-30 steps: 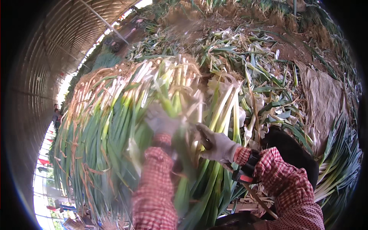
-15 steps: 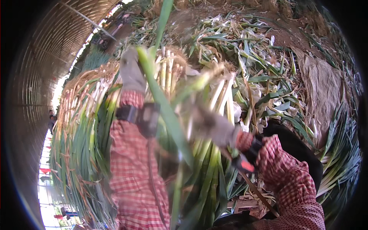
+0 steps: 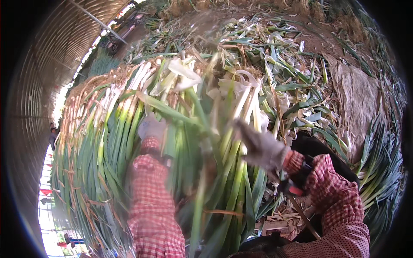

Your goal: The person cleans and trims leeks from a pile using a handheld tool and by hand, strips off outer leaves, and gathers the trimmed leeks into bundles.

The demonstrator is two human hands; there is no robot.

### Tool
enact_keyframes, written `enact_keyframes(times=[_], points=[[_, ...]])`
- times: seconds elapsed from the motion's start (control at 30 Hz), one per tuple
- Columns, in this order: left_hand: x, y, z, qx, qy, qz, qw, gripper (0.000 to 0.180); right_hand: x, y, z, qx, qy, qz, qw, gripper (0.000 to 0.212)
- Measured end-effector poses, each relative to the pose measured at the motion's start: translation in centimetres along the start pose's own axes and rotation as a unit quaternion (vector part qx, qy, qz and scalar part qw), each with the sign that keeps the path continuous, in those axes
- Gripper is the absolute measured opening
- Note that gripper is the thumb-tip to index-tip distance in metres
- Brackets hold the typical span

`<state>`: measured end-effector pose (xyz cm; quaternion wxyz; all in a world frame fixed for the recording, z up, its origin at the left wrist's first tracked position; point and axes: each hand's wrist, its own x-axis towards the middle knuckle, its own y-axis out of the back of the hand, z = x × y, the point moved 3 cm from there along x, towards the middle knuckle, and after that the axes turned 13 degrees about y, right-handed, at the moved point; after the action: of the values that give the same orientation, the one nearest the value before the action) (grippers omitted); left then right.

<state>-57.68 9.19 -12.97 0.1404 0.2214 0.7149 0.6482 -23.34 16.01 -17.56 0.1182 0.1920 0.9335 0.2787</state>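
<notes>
My left hand [image 3: 152, 127], in a pale glove, rests low over a dense row of long green onions [image 3: 129, 109]; leaves and motion blur hide its fingers. My right hand [image 3: 262, 148], gloved too, hovers beside the right-hand bunch of green onions [image 3: 232, 146]. Its fingers are stretched out and the thumb stands apart, with nothing between them. Between and beyond my hands, a loose pale peeled sheath [image 3: 185, 75] and a blurred green leaf [image 3: 170, 112] lie across the stalks. Both wrists carry dark straps.
Stripped leaves and husks [image 3: 275, 60] are heaped on the soil beyond. A crumpled brown sheet [image 3: 355, 103] lies at the right, above another pile of green onions [image 3: 378, 172]. A thin brown strip [image 3: 303, 219] slants below my right wrist. A ribbed curved wall [image 3: 38, 94] rises at the left.
My left hand has come down toward me from the white stalk ends onto the leaves. The long leaf raised near it is down. My right hand shifted slightly right and its fingers show clearer.
</notes>
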Motion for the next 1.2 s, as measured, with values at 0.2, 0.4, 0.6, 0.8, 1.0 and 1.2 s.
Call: enact_keyframes(times=[0.2,0.4,0.6,0.8,1.0,1.2], points=[[-4.9,2.2,1.2,0.078,-0.049,0.021,0.996,0.038,-4.3,-3.2,-3.6,0.167,0.209,-0.072,0.961,0.099],[-13.5,1.9,1.8,0.039,-0.068,-0.134,0.988,0.047,-6.4,-4.9,-4.8,0.192,0.170,0.003,0.967,0.101],[-17.7,0.3,-3.0,-0.054,-0.014,-0.167,0.984,0.051,-5.4,-5.9,-6.3,0.149,0.125,-0.005,0.981,0.097],[-19.4,-0.2,-4.5,-0.024,-0.032,-0.117,0.992,0.031,2.8,-6.4,-4.4,0.119,0.094,0.036,0.988,0.094],[-21.5,-0.3,-3.9,-0.035,-0.044,-0.166,0.985,0.044,6.2,-3.5,-2.7,0.156,0.002,0.124,0.980,0.096],[-22.7,-1.2,-4.5,0.074,-0.149,-0.089,0.982,0.036,-2.2,-6.7,-5.5,0.159,0.114,-0.088,0.977,0.097]])
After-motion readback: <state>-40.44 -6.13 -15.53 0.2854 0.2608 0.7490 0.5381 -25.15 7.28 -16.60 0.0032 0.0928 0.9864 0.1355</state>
